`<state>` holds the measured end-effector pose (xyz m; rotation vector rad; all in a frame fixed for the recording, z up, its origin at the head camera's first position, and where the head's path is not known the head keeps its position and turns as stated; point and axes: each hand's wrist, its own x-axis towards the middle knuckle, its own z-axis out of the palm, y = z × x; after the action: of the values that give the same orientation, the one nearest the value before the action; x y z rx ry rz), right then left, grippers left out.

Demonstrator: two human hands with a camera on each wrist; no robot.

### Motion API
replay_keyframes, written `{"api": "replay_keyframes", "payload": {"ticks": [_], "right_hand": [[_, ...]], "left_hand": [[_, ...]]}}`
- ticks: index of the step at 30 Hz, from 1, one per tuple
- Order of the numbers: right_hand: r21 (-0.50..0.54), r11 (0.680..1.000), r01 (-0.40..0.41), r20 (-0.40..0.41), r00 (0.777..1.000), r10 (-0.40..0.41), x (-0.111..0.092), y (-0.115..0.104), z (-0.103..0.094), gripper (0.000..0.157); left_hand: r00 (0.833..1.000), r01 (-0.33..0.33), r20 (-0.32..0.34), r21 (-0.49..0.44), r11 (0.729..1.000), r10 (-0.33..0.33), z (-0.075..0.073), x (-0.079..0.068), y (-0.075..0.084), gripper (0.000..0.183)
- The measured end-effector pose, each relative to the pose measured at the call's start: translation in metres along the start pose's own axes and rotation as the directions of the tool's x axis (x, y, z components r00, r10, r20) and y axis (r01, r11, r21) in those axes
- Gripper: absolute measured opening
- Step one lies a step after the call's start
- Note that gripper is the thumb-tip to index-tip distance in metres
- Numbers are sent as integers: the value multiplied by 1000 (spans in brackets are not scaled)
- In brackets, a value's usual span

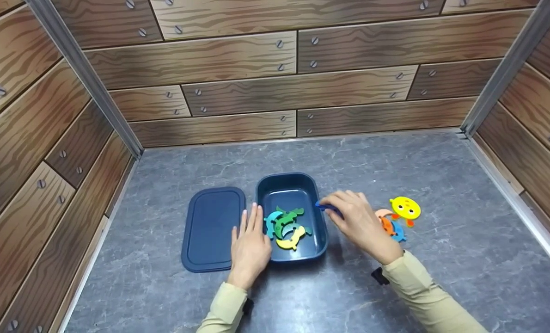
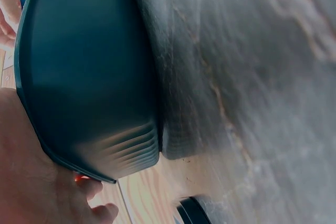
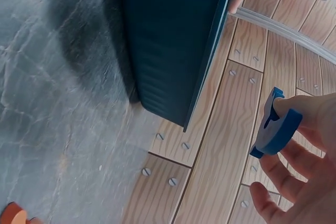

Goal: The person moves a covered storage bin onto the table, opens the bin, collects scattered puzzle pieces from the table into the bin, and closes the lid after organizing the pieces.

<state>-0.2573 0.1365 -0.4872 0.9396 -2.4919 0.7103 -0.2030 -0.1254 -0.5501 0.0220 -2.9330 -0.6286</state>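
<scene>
A dark blue open box (image 1: 289, 181) stands mid-table with several animal-shaped pieces inside, among them a green piece (image 1: 284, 225) and a yellow piece (image 1: 293, 239). My left hand (image 1: 251, 252) lies along the box's left rim, its fingers fairly straight. At the right rim, my right hand (image 1: 356, 221) pinches a dark blue curved piece (image 3: 278, 129) between thumb and fingers. In the right wrist view that piece is held above rim height, apart from the box wall.
Left of the box lies its dark blue lid (image 1: 214, 229). On the right are a yellow round piece with a face (image 1: 406, 208), an orange piece (image 1: 388, 225) and a blue piece (image 1: 399, 231). Wood-patterned walls (image 1: 238, 60) enclose the grey marbled table (image 1: 164, 296).
</scene>
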Motion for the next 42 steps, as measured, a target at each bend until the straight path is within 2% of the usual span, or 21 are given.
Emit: {"api": "replay_keyframes", "payload": {"ticks": [16,28,36,42], "right_hand": [[-1,998,62,5,998,-62,22,-12,16,22],[19,994,109,1,994,-109,38,-19,42,21],[-2,996,90,66,994,-90,44,-19,55,18],[-2,995,96,65,993,-96,48,-19,63,17]], "left_hand": [[1000,1,8,18,1000,-1,1,0,-1,66],[1000,-6,12,28,1000,6,0,-1,-1,64],[1000,-14,13,45,999,13,0,1,0,64],[1000,-13,10,59,998,12,2,2,-1,65]]}}
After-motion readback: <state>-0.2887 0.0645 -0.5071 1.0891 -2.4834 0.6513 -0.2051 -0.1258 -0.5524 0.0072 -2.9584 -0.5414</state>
